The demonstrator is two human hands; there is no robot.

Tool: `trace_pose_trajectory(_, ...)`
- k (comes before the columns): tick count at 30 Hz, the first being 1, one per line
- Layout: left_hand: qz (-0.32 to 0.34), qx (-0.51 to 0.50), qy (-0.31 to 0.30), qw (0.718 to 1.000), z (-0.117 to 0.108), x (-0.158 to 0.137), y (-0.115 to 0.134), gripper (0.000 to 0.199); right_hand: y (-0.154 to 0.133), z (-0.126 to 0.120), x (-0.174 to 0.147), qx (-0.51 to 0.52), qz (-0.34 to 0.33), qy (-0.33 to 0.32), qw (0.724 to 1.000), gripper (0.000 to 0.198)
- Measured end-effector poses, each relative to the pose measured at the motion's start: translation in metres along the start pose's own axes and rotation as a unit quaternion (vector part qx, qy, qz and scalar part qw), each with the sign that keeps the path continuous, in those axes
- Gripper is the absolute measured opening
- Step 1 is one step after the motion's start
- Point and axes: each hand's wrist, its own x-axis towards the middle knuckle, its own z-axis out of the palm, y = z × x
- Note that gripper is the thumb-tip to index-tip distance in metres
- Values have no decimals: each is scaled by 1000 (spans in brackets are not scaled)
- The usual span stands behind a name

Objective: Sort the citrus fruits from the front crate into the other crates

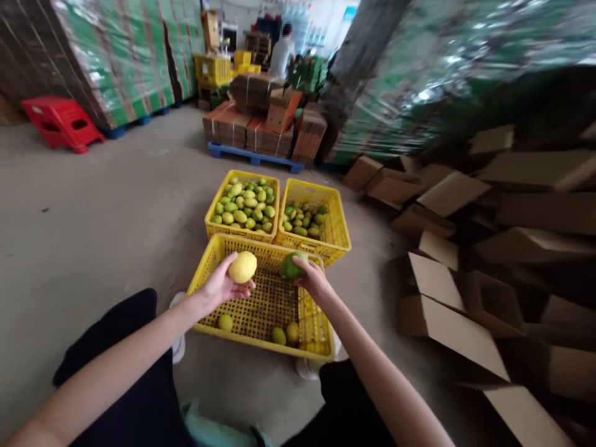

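Observation:
My left hand (224,287) is closed around a yellow lemon (243,267), palm turned up. A green lemon (291,266) sits in my right hand (313,279), thumb on top of it. Both hands are above the near yellow crate (261,351), in which a few lemons lie: one yellow-green lemon (225,321) at the left and a pair (285,334) near the front side. Behind it stand a yellow crate (207,218) heaped with green and yellow lemons (244,202) and another crate (342,217) partly filled with greener lemons (302,220).
Cardboard boxes (451,329) lie jumbled along the right. Ahead, a blue pallet (256,155) bears bundled flat cartons (228,124). A red stool (60,124) stands at far left beside a wrapped stack (125,56). A person (282,54) is in the background.

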Motion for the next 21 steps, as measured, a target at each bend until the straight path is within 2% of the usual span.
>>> trace_pose_trajectory(2, 76, 38, -9, 996, 10, -4, 10, 60, -26, 7, -33, 138, -38, -3, 990, 43)
trace_pose_trajectory(4, 170, 104, -20, 980, 15, -4, 11, 58, -36, 17, -62, 219, -99, -5, 971, 42)
trace_pose_trajectory(7, 311, 210, -38, 926, 13, 0, -3, 57, -26, 29, -93, 228, -172, 0, 958, 49)
trace_pose_trajectory(9, 381, 257, -38, 887, 9, 3, -14, 63, -15, 30, -104, 210, -208, 12, 955, 57)
trace_pose_trajectory(12, 438, 285, -45, 851, 3, 1, -23, 71, -11, 26, -108, 199, -267, 35, 942, 59)
trace_pose_trajectory(16, 482, 335, -49, 808, 3, -9, -18, 59, -23, 23, -105, 103, -355, 116, 922, 65)
trace_pose_trajectory(19, 521, 385, -30, 761, 7, -15, -13, 52, -29, 28, -106, 63, -359, 114, 924, 59)
trace_pose_trajectory(21, 535, 410, -23, 739, 10, -17, -13, 48, -29, 33, -107, 64, -360, 107, 925, 52)
